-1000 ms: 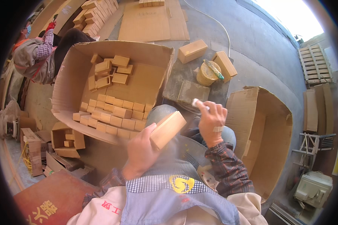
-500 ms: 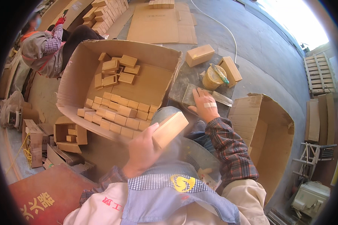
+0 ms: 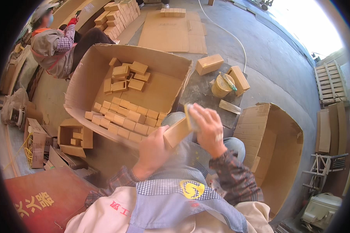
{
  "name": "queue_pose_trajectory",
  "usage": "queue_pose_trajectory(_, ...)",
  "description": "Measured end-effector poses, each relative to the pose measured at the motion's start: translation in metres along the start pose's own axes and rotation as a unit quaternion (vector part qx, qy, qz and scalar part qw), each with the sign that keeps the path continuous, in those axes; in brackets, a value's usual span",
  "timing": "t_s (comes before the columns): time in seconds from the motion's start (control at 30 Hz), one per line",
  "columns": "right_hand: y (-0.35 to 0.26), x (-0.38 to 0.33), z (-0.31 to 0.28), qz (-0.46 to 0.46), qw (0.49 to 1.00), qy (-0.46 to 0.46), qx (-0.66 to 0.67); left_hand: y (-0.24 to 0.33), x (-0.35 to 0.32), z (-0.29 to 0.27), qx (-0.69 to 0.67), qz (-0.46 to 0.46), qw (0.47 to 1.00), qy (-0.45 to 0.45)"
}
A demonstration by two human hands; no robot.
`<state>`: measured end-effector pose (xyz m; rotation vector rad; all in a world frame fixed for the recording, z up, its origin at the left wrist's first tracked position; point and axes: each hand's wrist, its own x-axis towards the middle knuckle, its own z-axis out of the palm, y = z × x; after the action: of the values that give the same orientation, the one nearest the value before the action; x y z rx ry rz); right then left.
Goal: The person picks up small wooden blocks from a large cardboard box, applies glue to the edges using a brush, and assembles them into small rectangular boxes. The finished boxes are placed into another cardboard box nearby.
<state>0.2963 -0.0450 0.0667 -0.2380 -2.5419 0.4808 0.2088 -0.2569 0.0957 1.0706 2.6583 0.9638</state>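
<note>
My left hand (image 3: 151, 151) grips a light wooden box (image 3: 176, 134) above my lap, fingers wrapped round its near end. At the box's far end my right hand (image 3: 209, 130), with a bandage strip on it, is closed on a thin flat pad (image 3: 189, 116) with a tan edge. The pad stands against the end of the box; its face is mostly hidden by my fingers. Just beyond, a low dark worktable (image 3: 198, 93) bears a tan tub (image 3: 221, 86) with a green-handled brush (image 3: 228, 81) across it, a flat strip (image 3: 230, 106) and two wooden boxes (image 3: 209, 64).
Left of the table stands a large open carton (image 3: 76, 93) with rows of wooden boxes. Another open carton (image 3: 252, 120) is at my right. A small carton (image 3: 88, 136) and a red panel (image 3: 46, 194) lie left. A seated person (image 3: 52, 50) is at far left.
My right hand has lifted off the worktable with the flat pad and come to the box's end. The left hand still holds the box, now turned slightly.
</note>
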Motion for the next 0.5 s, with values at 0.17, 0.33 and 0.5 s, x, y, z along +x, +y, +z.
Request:
queue_pose_trajectory(0.17, -0.063, -0.024, -0.021, 0.080, 0.991, -0.046, 0.093, 0.000, -0.004, 0.002, 0.001, 0.026, 0.999, -0.033)
queue_pose_trajectory(0.33, -0.076, -0.013, -0.018, -0.044, 0.988, 0.026, 0.147, 0.001, -0.001, -0.004, 0.018, 0.000, 0.997, -0.071)
queue_pose_trajectory(0.5, -0.074, -0.015, -0.012, 0.078, 0.995, 0.032, 0.050, 0.001, 0.004, 0.003, 0.008, 0.029, 0.999, -0.019)
